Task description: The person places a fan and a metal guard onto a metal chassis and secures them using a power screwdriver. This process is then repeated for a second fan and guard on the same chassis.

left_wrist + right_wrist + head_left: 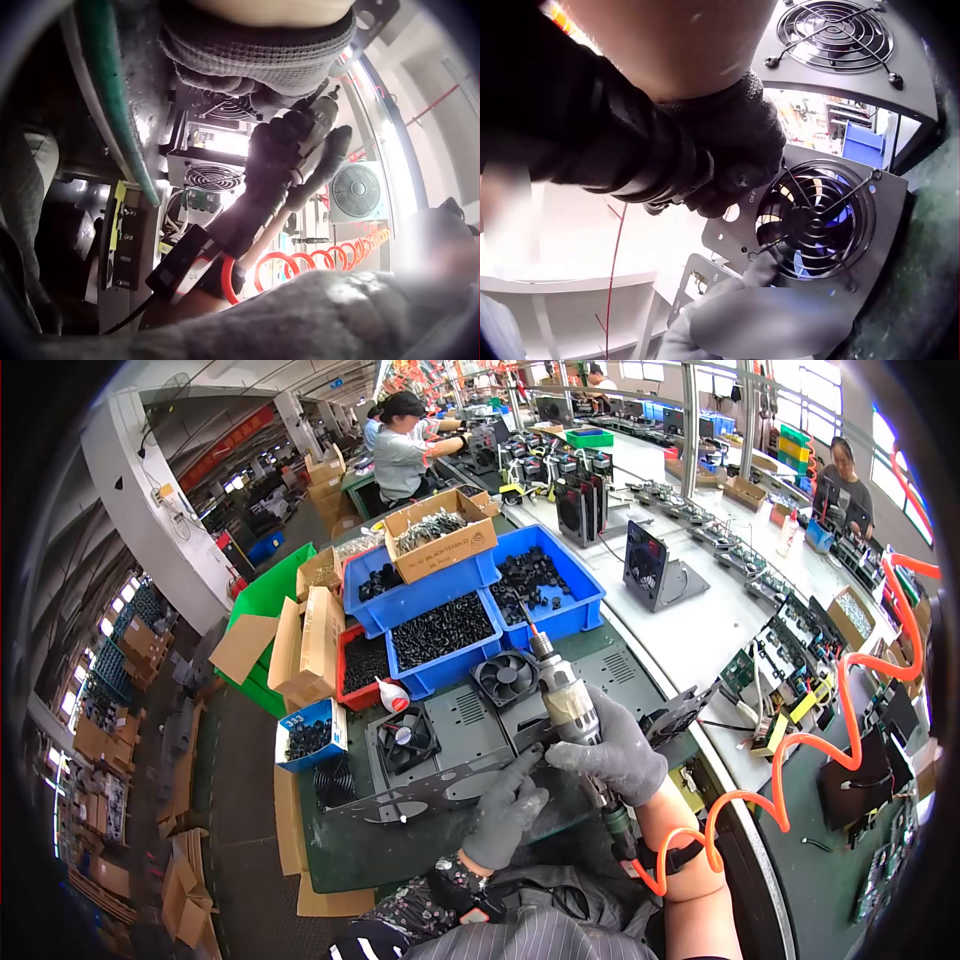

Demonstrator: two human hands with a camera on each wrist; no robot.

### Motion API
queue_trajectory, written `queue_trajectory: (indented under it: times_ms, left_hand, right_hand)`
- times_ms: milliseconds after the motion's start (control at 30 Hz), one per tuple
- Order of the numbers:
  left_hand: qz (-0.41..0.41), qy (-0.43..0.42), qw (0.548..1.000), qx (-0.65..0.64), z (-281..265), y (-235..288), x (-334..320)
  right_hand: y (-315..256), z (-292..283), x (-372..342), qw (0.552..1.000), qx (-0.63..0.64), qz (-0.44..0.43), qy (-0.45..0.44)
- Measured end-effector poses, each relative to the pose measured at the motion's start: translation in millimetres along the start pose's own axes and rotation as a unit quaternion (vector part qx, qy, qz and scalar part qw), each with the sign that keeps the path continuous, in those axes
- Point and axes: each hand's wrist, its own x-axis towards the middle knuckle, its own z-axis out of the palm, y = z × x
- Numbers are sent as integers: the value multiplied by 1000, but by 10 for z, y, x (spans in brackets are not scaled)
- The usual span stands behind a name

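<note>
My gloved right hand (615,750) grips an air screwdriver (565,700), its bit pointing up and away; an orange coiled hose runs from its lower end. My gloved left hand (505,815) is just below, its index finger reaching along the edge of a dark metal panel (375,810) with cutouts. In the right wrist view, the left fingers (761,270) lie against a metal panel (885,210) marked ON and OFF, at a corner of its round wire fan guard (814,217). A black fan (505,678) lies beyond the screwdriver, and another fan (405,735) to the left.
Blue bins (425,678) of small black parts stand ahead, with a cardboard box (440,550) of metal pieces above. A red-tipped white bottle (393,695) is beside them. The orange hose (850,745) loops across the right. A fan panel (650,565) stands on the white bench. Other people work further back.
</note>
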Motion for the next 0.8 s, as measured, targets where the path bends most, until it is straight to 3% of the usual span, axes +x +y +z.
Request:
queue_trajectory:
  times_ms: [67,100,133,167,233,267,300,367,400,433,500,533,600,733,800]
  left_hand:
    - [62,20,992,109,-30,106,-22]
    - [55,21,992,110,-60,215,-23]
    - [146,4,956,256,-109,343,-39]
    - [231,-18,890,392,-130,466,-70]
    - [277,-16,858,432,-117,798,-148]
    - [245,-13,852,463,-100,1001,-178]
    - [261,-18,797,544,-149,1120,-128]
    - [291,-25,766,573,-72,1442,-60]
    - [301,-37,673,674,-137,1504,38]
    - [381,-78,600,700,-241,1481,177]
    - [282,-95,676,674,-171,1530,340]
    - [275,-106,678,673,-175,1486,435]
    - [236,-139,640,718,-177,1385,600]
    - [191,-179,670,695,-143,1255,711]
    - [182,-201,656,704,-194,1224,725]
  right_hand:
    - [39,-4,-8,1000,1,-3,-4]
    - [16,-4,-7,1000,5,3,-3]
    - [-23,1,-22,1000,9,9,-4]
    - [-42,-6,-47,1000,14,18,-4]
    - [-68,-15,-98,997,71,34,1]
    - [-141,10,-152,994,106,31,-1]
    - [-203,23,-227,989,142,32,-1]
    - [-212,21,-411,983,180,44,6]
    - [-207,42,-523,978,202,48,22]
    - [-143,23,-639,984,166,58,42]
    - [-58,0,-861,975,204,86,25]
    - [-51,63,-954,970,218,89,58]
    - [27,46,-1140,962,243,125,25]
    - [216,51,-1352,959,220,177,-15]
    - [340,54,-1391,962,188,194,-36]
